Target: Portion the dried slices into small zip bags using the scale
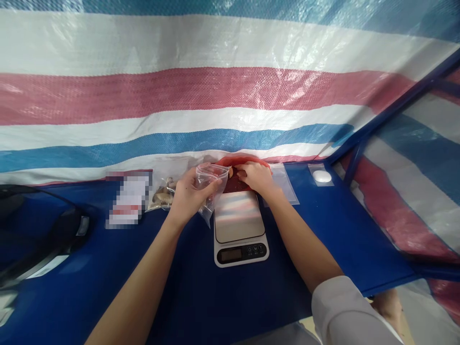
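Bag (220, 172) pinched in left hand (191, 192), right hand (256, 176) in red container (247, 158), grip unclear; likely picking step, next move wanting mouth held open.

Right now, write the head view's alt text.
A person's left hand holds a clear zip bag while the right hand reaches into a red container behind a digital scale. Striped sheeting hangs behind the blue table.
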The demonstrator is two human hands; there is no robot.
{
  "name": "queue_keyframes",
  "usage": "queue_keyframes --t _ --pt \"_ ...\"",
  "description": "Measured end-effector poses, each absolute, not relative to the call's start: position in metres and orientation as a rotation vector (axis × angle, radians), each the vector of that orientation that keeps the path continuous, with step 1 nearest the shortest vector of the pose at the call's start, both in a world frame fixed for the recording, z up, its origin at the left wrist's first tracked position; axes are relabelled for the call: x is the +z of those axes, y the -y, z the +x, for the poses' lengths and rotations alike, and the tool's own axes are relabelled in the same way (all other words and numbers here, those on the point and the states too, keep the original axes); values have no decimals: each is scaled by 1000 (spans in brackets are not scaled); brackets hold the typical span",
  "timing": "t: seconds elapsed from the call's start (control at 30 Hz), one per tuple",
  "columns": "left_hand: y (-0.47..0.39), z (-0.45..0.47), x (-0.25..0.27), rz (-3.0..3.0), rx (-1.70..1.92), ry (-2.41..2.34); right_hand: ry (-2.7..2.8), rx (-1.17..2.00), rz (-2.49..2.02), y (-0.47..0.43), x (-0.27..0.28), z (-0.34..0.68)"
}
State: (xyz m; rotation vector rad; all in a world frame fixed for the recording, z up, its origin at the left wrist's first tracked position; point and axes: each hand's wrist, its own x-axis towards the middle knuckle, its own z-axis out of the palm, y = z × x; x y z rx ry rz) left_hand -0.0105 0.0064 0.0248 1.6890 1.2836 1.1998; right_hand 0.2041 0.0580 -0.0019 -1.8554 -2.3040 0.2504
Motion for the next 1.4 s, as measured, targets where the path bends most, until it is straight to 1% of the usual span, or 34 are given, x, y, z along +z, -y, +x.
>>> queue_keyframes --t 0.3,0.43,0.57,0.73,0.87,0.97,1.17,1.3,1.4 --pt "-2 -1 27 1696 1204 -1270 2262 224 -1769 -56 -5 207" --pt "-1 0 27 1714 1184 -1301 2240 298 -1711 -58 -5 210" --pt "-2 1 25 1733 1173 -1245 2134 469 -1597 -56 2 217" --pt "-4 1 20 1846 1188 -1223 1870 775 -1253 -44 25 227" --pt "-3 3 16 1957 1152 -1244 1767 901 -1015 -29 50 226" --pt "-1 5 16 2028 1136 -1183 1840 889 -981 -20 59 219" --pt "2 10 19 2139 1098 -1085 2147 826 -928 -15 60 205" --pt "3 11 20 2148 1101 -1068 2212 702 -914 -14 63 201" --pt "3 11 21 2123 1087 -1079 2218 712 -927 -12 63 200"
